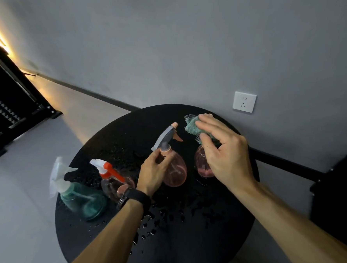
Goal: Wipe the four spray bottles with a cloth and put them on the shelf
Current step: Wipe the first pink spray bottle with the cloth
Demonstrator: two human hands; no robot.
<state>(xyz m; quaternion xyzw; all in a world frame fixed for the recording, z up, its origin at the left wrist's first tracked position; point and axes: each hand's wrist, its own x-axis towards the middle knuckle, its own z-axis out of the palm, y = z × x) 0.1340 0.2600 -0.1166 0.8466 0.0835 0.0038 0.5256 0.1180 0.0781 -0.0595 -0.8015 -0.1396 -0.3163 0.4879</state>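
Observation:
Four spray bottles stand on a round black table [112, 135]. A teal bottle [81, 198] with a clear trigger is at the left. Beside it is a clear bottle [112, 181] with an orange and white trigger. My left hand [153, 173] grips the neck of a pink bottle [176, 171] with a grey trigger head. My right hand [222, 148] holds a teal cloth [192, 126] over the top of another pink bottle [203, 166], whose head is hidden by the cloth and hand.
Water drops [163, 219] lie on the table's near half. A white wall socket [244, 101] sits on the grey wall behind. A black rack [8, 100] stands at the far left, and dark furniture [339, 192] is at the right.

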